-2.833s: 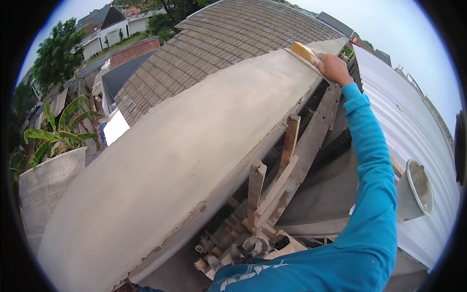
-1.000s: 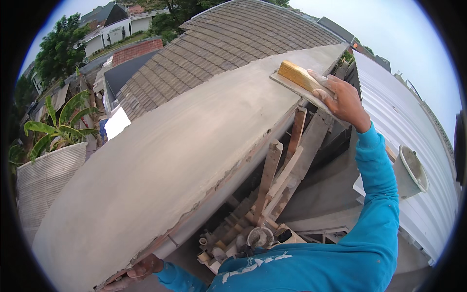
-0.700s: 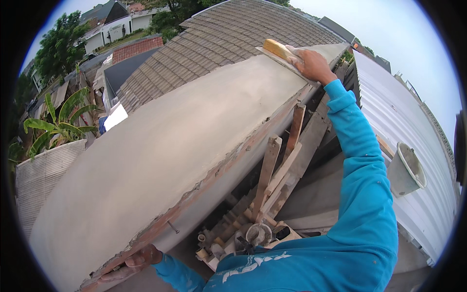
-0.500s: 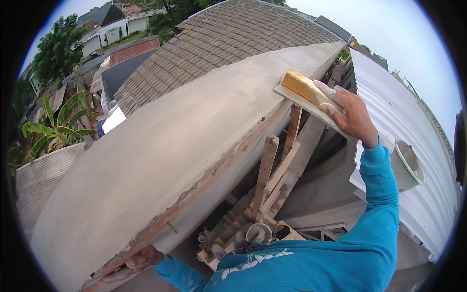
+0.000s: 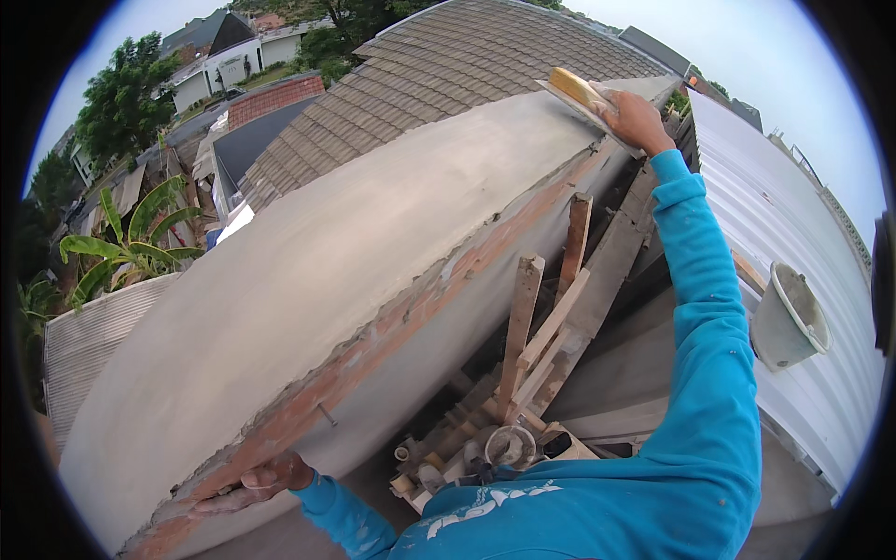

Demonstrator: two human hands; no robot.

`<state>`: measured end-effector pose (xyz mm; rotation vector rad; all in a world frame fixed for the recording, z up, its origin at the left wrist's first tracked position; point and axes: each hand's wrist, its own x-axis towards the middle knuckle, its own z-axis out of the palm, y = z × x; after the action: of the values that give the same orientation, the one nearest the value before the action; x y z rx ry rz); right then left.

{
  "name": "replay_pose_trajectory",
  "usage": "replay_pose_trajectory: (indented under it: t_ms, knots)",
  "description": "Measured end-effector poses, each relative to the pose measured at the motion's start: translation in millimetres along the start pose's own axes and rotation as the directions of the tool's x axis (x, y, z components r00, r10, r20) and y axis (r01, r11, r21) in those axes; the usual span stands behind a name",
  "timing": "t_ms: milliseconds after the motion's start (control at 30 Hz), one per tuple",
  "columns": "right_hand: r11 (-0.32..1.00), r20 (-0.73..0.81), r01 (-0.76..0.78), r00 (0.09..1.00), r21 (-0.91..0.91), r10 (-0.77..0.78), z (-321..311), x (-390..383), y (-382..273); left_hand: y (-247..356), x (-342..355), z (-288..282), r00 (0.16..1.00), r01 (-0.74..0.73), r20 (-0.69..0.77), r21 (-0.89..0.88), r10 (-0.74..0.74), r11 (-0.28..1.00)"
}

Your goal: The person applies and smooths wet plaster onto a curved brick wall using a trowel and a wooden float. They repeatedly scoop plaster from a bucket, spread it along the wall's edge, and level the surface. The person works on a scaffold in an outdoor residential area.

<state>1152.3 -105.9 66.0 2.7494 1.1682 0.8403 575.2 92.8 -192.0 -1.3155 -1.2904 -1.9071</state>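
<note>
At the far end of the plastered wall (image 5: 308,289) is one float (image 5: 576,91), clasped by its wooden block in the closed right hand (image 5: 639,120). Near the wall's lower end, the left hand (image 5: 271,474) rests against the brick edge (image 5: 369,359); whether it grips anything, I cannot tell. One metal rod (image 5: 328,414) juts from the wall. Right of the wall slant two timber posts (image 5: 521,322). Farther right, one pale bucket (image 5: 777,334) sits on corrugated roofing (image 5: 765,201), its inside grey-stained, its bottom hidden.
</note>
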Motion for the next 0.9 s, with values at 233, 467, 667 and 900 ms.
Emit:
replay_pose_trajectory:
  t_ms: [233, 467, 667, 900]
  knots:
    - [0.996, 0.025, 0.080, 0.996, 0.028, -0.080, 21, 8, -13, 5, 1, 3, 1.000, -0.014, -0.004, -0.031, 0.013, 0.999]
    - [0.979, -0.010, 0.189, 0.982, 0.082, -0.189, -52, -110, -1, 2, 3, 1, 0.998, -0.046, -0.045, 0.023, 0.047, 0.999]
    - [0.999, -0.061, 0.015, 0.998, 0.028, -0.013, -96, -176, 19, 7, 2, 3, 0.997, -0.041, -0.062, 0.019, 0.042, 0.999]
    - [0.679, -0.123, -0.144, 0.936, 0.720, 0.330, -41, -208, 21, 6, -1, 3, 0.994, -0.091, -0.052, 0.007, 0.091, 0.996]
